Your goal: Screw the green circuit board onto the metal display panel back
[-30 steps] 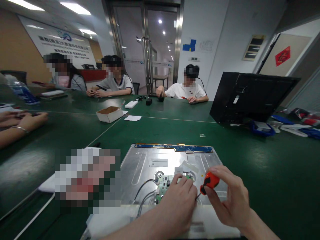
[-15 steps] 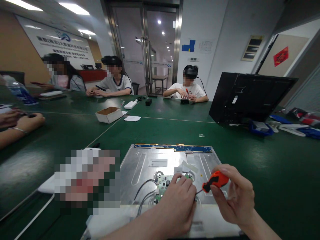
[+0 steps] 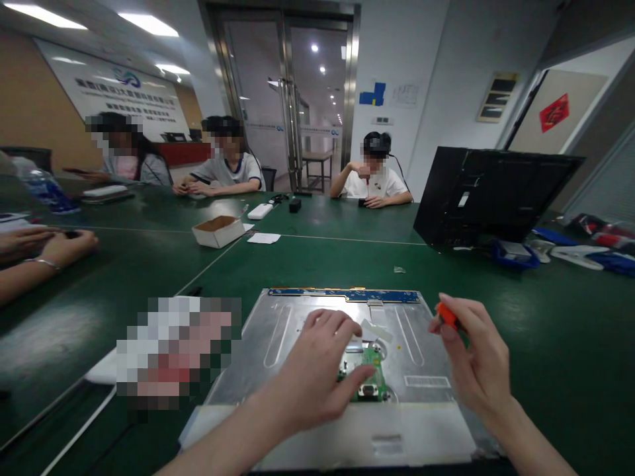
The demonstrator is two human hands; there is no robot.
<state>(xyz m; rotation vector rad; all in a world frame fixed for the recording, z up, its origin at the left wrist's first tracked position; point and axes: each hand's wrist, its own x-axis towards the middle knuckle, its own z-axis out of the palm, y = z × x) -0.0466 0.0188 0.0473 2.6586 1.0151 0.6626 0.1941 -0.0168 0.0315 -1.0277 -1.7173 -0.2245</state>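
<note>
A silver metal display panel point(image 3: 248, 360) lies in front of me, with a narrow blue circuit strip point(image 3: 391, 297) along its far edge. On its middle sits a green circuit board point(image 3: 376, 363), partly hidden. My left hand point(image 3: 322, 370) is over the left part of this board, thumb apart from the curled fingers and nothing visible in its grasp. Whether it touches the board I cannot tell. To the right of the panel, my right hand point(image 3: 479, 354) is raised and closed round an orange screwdriver point(image 3: 447, 316); its shaft does not show.
A black monitor casing point(image 3: 496, 198) stands at the right, beside a blue tray point(image 3: 516, 254). Further back are an open cardboard box point(image 3: 219, 231) and a white paper point(image 3: 264, 238). Several people sit round the green table point(image 3: 307, 264); a co-worker's hands point(image 3: 69, 248) are at far left.
My right hand has drawn the screwdriver up and right, away from the board. My left hand has shifted left and up, its fingers spreading and uncovering more of the board's right side.
</note>
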